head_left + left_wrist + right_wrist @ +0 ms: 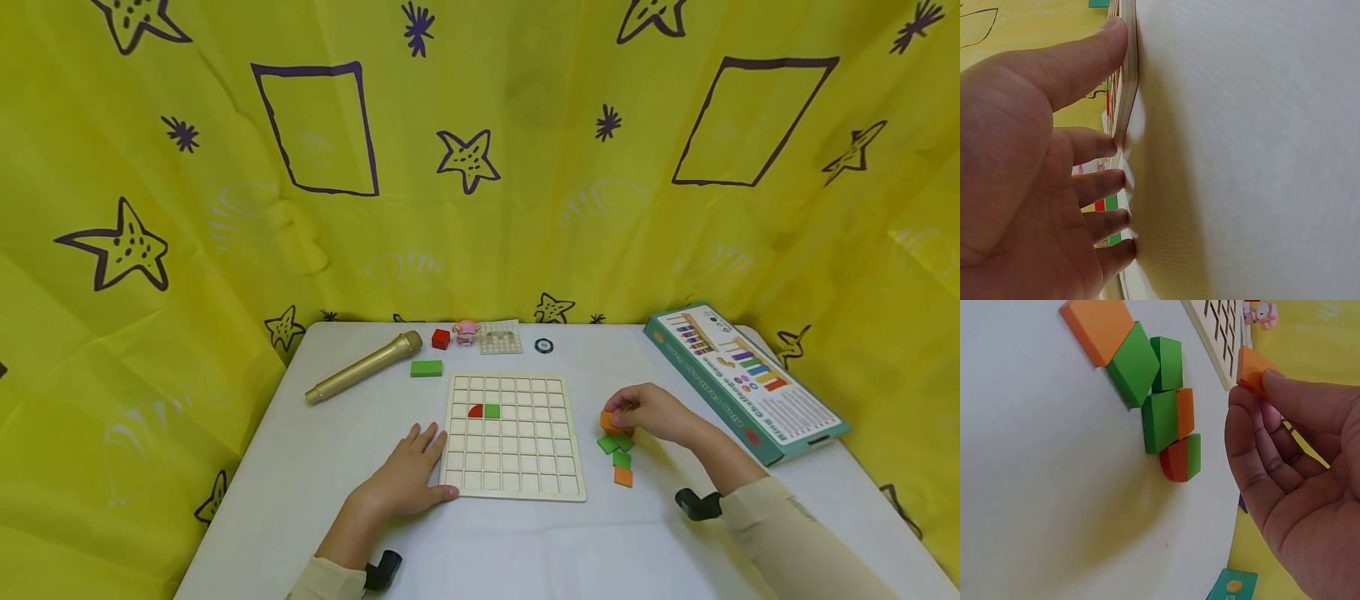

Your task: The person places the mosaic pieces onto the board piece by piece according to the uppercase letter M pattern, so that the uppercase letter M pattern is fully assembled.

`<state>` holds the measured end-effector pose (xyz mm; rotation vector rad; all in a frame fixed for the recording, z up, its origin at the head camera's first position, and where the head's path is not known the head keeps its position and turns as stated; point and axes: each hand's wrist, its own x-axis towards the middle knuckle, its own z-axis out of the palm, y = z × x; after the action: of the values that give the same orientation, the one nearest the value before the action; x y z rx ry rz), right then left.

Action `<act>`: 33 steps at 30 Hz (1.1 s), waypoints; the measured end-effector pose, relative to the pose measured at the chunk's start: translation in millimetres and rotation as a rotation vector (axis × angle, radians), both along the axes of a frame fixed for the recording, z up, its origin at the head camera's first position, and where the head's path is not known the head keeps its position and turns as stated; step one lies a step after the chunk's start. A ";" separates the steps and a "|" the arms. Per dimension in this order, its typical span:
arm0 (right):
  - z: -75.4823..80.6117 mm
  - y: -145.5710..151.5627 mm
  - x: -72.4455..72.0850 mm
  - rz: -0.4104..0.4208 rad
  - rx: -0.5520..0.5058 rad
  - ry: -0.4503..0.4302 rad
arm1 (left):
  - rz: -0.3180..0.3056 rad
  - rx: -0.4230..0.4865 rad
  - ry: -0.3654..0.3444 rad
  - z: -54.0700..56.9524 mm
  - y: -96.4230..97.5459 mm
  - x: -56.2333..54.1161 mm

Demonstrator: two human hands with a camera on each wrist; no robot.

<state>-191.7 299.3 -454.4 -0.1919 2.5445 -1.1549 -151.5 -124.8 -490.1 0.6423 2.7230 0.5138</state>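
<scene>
A pale wooden grid board (517,454) lies on the white table, with a red rounded tile (476,411) and a green square tile (492,411) side by side in its upper left cells. My left hand (405,475) rests at the board's left edge, fingers spread, thumb at the near left corner. To the right of the board, my right hand (648,414) pinches an orange tile (1250,370) between thumb and fingers, raised above the table. Below it lies a loose group of green tiles (1134,365) and orange tiles (1099,328), plus a red piece partly hidden at the group's end.
Behind the board are a gold microphone (365,367), a green block (426,368), a red cube (441,339), a pink figurine (466,332), a patterned card (501,337) and a dark ring (543,345). A game box (750,379) lies at the right.
</scene>
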 end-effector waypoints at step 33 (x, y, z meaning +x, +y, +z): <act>5.8 -53.9 -40.4 0.045 -0.031 -0.023 | -0.002 -0.006 0.001 -1.1 0.8 -0.5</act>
<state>-232.0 245.4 -448.6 -0.2402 2.4906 -1.1733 -152.0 -124.1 -491.2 0.6438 2.7241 0.5049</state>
